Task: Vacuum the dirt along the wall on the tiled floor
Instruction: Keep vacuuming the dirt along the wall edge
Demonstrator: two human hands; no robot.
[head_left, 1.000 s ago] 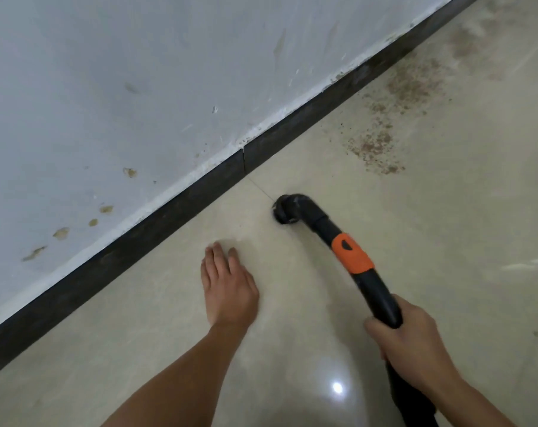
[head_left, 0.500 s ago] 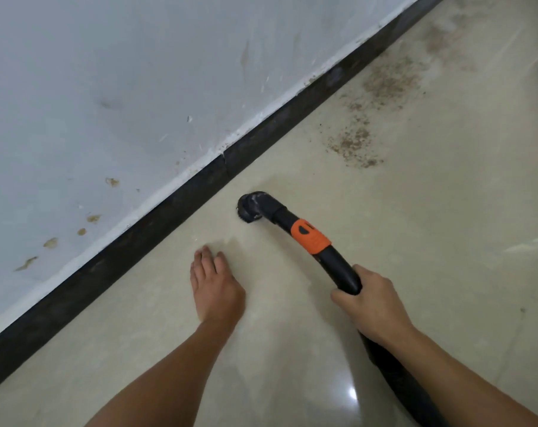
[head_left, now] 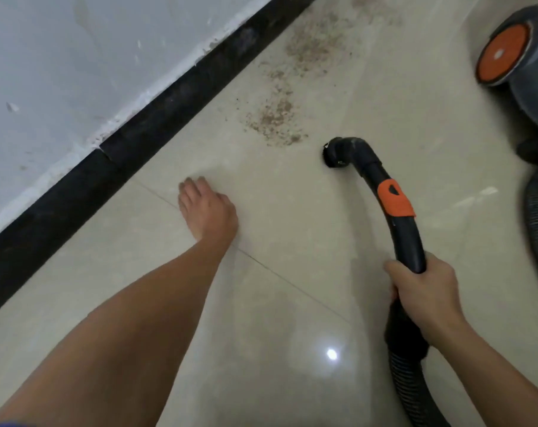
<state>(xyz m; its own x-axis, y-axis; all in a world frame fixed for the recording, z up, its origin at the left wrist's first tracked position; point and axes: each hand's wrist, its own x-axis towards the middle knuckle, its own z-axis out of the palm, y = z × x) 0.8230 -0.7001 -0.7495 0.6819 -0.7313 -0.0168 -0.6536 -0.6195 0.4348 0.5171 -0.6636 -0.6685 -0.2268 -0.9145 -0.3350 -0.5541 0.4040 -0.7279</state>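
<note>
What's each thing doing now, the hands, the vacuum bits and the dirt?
Left hand: flat on the floor.
Right hand: curled round the wand.
Dirt: scattered by the wall, not sucked up.
Nozzle: pointing down, just short of the dirt.
Vacuum: resting on the floor.

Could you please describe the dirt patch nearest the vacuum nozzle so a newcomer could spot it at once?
Follow the black skirting board along the foot of the white wall. On the beige tiles beside it lies a trail of brown specks; the patch is its near end, just beyond the black nozzle. The other patches lie farther along the wall.
</note>
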